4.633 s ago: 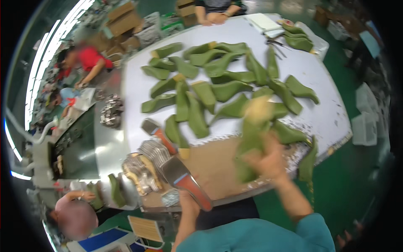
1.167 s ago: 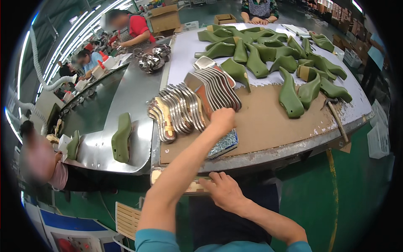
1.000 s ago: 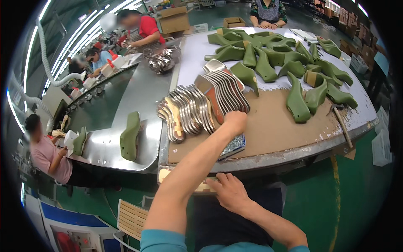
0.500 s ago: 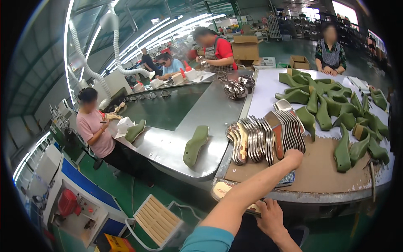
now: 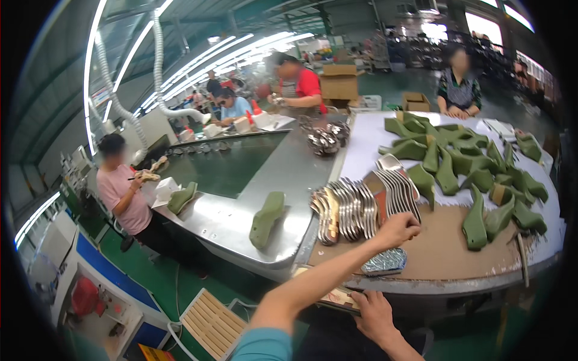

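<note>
Currently the left hand reaches out over the brown work mat with its fingers curled at the near end of the row of shiny metal plates, which stand on edge, fanned side by side; whether the fingers actually pinch a plate cannot be told from this view. The right hand rests low at the table edge, its fingers laid on a small flat card-like piece; the grip there looks loose rather than clamped. A small glittery sole piece lies on the mat just beside the left hand. Green shoe forms lie scattered well beyond on the white table top, and one more sits on the steel conveyor. Judged from this, the step in hand is picking one plate from the row. The next move calls for separating a single plate cleanly, without toppling its neighbours.
</note>
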Tool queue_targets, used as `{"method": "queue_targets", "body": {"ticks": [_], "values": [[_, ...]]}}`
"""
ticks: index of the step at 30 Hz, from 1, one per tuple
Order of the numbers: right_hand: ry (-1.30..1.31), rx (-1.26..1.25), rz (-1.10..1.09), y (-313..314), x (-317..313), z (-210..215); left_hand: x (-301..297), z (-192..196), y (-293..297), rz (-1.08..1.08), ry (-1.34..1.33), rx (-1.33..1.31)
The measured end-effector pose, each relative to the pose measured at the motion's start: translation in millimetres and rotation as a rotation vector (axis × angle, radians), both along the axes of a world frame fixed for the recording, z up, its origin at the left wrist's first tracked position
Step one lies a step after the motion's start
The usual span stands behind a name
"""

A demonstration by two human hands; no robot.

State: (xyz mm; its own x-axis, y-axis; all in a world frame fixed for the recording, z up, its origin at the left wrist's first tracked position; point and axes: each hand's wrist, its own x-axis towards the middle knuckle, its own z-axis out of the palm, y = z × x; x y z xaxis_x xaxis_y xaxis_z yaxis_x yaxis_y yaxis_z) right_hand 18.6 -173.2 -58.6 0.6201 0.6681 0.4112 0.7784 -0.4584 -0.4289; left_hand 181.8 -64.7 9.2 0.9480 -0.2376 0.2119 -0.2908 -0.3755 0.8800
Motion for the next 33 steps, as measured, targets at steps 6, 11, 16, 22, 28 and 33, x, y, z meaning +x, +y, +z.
{"method": "queue_targets", "body": {"ticks": [6, 11, 16, 22, 28, 33], "values": [[0.037, -0.047, 0.035, -0.1, 7.6, -8.9, -136.3, 1.6, 45.2, 0.072, -0.007, -0.024], [0.048, 0.17, 0.05, -62.2, 32.5, 6.1, -182.1, -20.3, 49.3, 0.154, -0.079, 0.209], [-0.175, -0.277, -0.892, -259.9, 125.6, -8.4, -185.0, -32.4, 39.8, 0.21, 0.132, -0.044], [-0.155, -0.612, -1.345, -455.9, 181.1, -49.2, -175.6, -23.7, 49.6, 0.053, -0.025, 0.282], [0.021, -0.441, -1.105, -470.1, 191.2, -39.5, -178.5, -21.0, 55.5, 0.046, 0.119, 0.283], [0.01, 0.401, -1.181, -401.7, 131.9, -44.9, -176.8, -24.2, 52.9, 0.029, 0.045, 0.251]]}}
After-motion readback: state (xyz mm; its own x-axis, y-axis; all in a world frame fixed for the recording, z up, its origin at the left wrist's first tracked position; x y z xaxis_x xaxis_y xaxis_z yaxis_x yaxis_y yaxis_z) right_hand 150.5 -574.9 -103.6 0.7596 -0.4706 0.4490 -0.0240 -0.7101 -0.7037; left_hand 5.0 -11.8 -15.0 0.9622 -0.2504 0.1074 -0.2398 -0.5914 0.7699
